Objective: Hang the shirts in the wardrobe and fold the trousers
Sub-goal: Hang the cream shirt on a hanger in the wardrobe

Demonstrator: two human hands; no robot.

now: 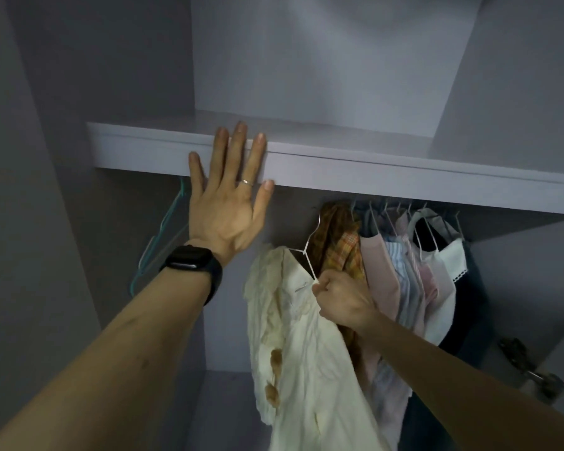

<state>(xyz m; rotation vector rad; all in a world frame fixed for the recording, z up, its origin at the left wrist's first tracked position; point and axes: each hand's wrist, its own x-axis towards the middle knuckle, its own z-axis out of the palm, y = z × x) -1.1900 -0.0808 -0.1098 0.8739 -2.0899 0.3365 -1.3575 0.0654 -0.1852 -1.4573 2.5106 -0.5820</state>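
Grey wardrobe walls are all round us, and we think we are on the step of hanging a shirt.

Far left, teal hangers (163, 236) hang with nothing on them. Next to them our left hand (225, 206) is spread flat. Its fingers (238, 148) are straight and wide apart, and they press on the front edge of the shelf (388, 174). It holds nothing. A black watch (192, 260) sits on that wrist.

In the middle is the cream shirt (293, 346), on a white wire hanger (307, 255). Our right hand (342, 302) has its fingers (323, 284) curled tight round the sloping side of the hanger, just below the hook. The hook points up into the dark under the shelf. We cannot see the rail, so we cannot tell if the hook is on it.

On the right, other clothes (414, 265) hang close together: orange checks, pink, white.

Next, we think the hook must go over the rail, in the gap left of the orange checks. Then the right hand can let go. We see no trousers.
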